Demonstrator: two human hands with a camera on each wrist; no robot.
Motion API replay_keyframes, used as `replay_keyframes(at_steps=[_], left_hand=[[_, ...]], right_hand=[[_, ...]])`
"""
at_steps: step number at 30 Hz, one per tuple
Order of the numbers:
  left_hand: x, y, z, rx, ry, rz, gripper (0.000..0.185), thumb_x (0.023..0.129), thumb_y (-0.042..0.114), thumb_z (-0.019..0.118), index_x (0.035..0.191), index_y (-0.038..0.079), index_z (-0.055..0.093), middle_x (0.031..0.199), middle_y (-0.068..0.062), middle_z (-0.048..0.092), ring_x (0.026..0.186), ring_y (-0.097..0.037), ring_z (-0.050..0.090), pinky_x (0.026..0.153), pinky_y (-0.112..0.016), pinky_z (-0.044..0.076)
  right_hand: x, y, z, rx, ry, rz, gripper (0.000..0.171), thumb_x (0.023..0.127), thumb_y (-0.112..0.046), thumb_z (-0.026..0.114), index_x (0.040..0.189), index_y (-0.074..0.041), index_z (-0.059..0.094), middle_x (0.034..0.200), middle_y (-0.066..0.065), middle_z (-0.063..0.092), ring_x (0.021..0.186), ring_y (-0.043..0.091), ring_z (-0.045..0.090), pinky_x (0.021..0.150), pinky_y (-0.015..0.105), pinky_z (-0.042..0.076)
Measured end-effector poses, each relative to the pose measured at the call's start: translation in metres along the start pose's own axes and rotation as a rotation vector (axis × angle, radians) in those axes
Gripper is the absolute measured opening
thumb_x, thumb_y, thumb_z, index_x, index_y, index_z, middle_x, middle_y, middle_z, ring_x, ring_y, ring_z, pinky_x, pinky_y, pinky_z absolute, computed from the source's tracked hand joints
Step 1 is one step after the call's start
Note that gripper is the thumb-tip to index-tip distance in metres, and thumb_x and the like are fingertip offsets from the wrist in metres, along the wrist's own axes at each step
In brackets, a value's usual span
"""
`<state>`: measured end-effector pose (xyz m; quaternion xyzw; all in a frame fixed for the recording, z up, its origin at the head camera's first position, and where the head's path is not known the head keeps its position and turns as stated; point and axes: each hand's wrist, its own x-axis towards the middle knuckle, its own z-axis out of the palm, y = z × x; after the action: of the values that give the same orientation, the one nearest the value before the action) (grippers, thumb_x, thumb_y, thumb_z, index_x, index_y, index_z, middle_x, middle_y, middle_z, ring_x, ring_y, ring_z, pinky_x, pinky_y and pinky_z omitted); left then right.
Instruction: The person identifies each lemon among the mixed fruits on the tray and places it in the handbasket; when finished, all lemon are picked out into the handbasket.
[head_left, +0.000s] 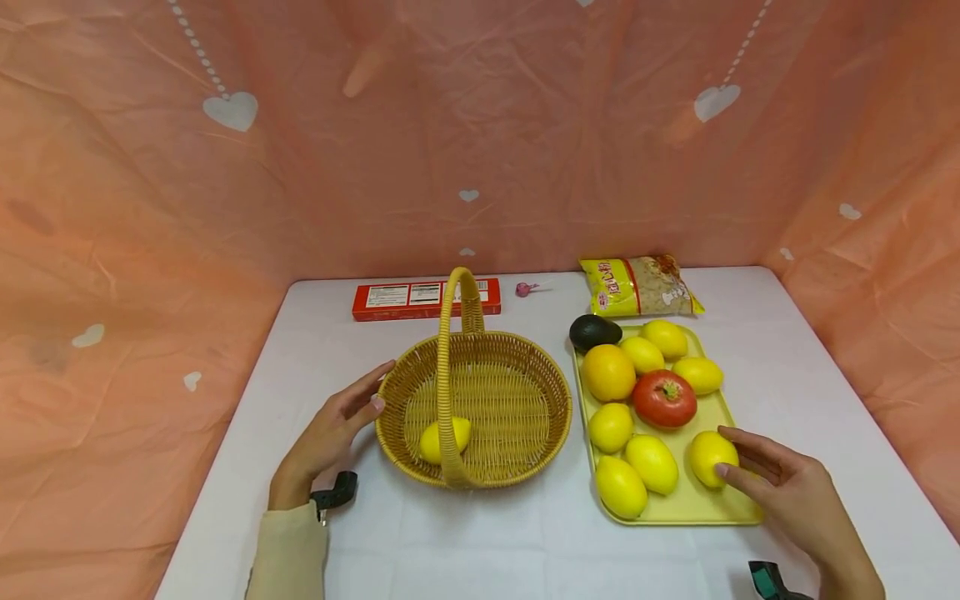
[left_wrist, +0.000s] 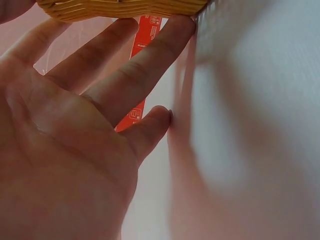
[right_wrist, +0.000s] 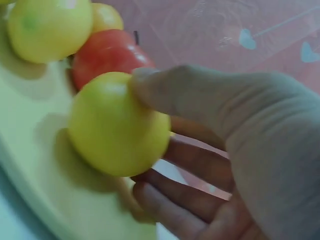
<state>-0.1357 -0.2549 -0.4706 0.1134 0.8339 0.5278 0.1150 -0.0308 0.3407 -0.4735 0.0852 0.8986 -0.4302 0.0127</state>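
Observation:
My right hand [head_left: 798, 492] pinches a lemon [head_left: 707, 460] between thumb and fingers over the near right part of a pale yellow tray [head_left: 712, 508]. In the right wrist view the thumb presses on top of this lemon [right_wrist: 117, 130], with fingers behind and below. My left hand [head_left: 330, 433] touches the left side of a wicker basket [head_left: 551, 433] with a tall handle. Its fingers [left_wrist: 145, 65] reach nearly straight to the basket's outer wall. One lemon [head_left: 431, 446] lies inside the basket, partly hidden by the handle.
Several more lemons [head_left: 651, 463], an orange [head_left: 609, 372] and a red tomato-like fruit [head_left: 664, 400] fill the tray. An avocado [head_left: 595, 333] sits at its far left corner. Behind are a yellow snack bag [head_left: 637, 286], a pink lollipop [head_left: 523, 289] and a red box [head_left: 390, 302].

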Motion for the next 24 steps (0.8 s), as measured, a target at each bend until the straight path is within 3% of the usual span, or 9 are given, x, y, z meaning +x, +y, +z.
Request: replay_keyframes(at_steps=[3, 5, 10, 16, 21, 24], left_hand=[[0.0002, -0.0021, -0.0010, -0.008, 0.000, -0.006, 0.058, 0.114, 0.031, 0.059, 0.170, 0.028, 0.044, 0.178, -0.009, 0.037, 0.162, -0.047, 0.037, 0.126, -0.075, 0.029], [0.0003, -0.0029, -0.0014, -0.018, 0.003, -0.013, 0.058, 0.114, 0.032, 0.060, 0.170, 0.028, 0.044, 0.178, -0.008, 0.037, 0.161, -0.047, 0.037, 0.126, -0.074, 0.029], [0.0002, -0.0026, -0.0015, -0.031, 0.005, -0.008, 0.057, 0.114, 0.030, 0.061, 0.169, 0.028, 0.046, 0.178, -0.008, 0.039, 0.161, -0.047, 0.039, 0.125, -0.074, 0.032], [0.0004, -0.0010, -0.0006, -0.045, 0.002, 0.005, 0.057, 0.113, 0.027, 0.061, 0.168, 0.027, 0.047, 0.178, -0.008, 0.039, 0.160, -0.047, 0.039, 0.126, -0.073, 0.031], [0.0008, 0.0005, -0.0005, -0.045, 0.000, 0.026, 0.057, 0.114, 0.025, 0.060, 0.169, 0.024, 0.046, 0.178, -0.009, 0.038, 0.160, -0.048, 0.039, 0.126, -0.074, 0.030], [0.0014, -0.0002, -0.0007, -0.045, -0.005, 0.039, 0.056, 0.114, 0.024, 0.059, 0.169, 0.023, 0.046, 0.178, -0.010, 0.038, 0.161, -0.047, 0.037, 0.127, -0.074, 0.029]], right_hand=[[0.0007, -0.0015, 0.0063, -0.051, 0.073, 0.011, 0.061, 0.096, -0.034, 0.087, 0.145, -0.002, 0.069, 0.136, 0.013, 0.075, 0.097, -0.027, 0.056, 0.079, 0.000, 0.051], [0.0000, -0.0023, 0.0084, -0.079, 0.098, 0.000, 0.060, 0.096, -0.036, 0.087, 0.144, -0.002, 0.070, 0.140, 0.024, 0.069, 0.095, -0.030, 0.052, 0.078, -0.003, 0.048], [-0.0017, -0.0030, 0.0070, -0.059, 0.068, -0.055, 0.057, 0.097, -0.022, 0.086, 0.147, -0.001, 0.067, 0.140, 0.004, 0.069, 0.104, -0.031, 0.052, 0.085, -0.003, 0.048], [-0.0036, -0.0006, 0.0049, -0.066, 0.003, 0.001, 0.064, 0.096, -0.031, 0.088, 0.148, -0.004, 0.065, 0.138, 0.013, 0.072, 0.098, -0.025, 0.057, 0.079, 0.003, 0.053], [-0.0030, 0.0030, 0.0040, -0.014, -0.030, -0.099, 0.059, 0.095, -0.014, 0.087, 0.149, -0.001, 0.064, 0.129, -0.031, 0.062, 0.106, -0.023, 0.060, 0.084, 0.004, 0.054], [-0.0030, 0.0053, 0.0050, 0.017, -0.050, -0.120, 0.060, 0.094, -0.009, 0.087, 0.148, 0.001, 0.064, 0.123, -0.043, 0.057, 0.105, -0.019, 0.063, 0.082, 0.007, 0.057]])
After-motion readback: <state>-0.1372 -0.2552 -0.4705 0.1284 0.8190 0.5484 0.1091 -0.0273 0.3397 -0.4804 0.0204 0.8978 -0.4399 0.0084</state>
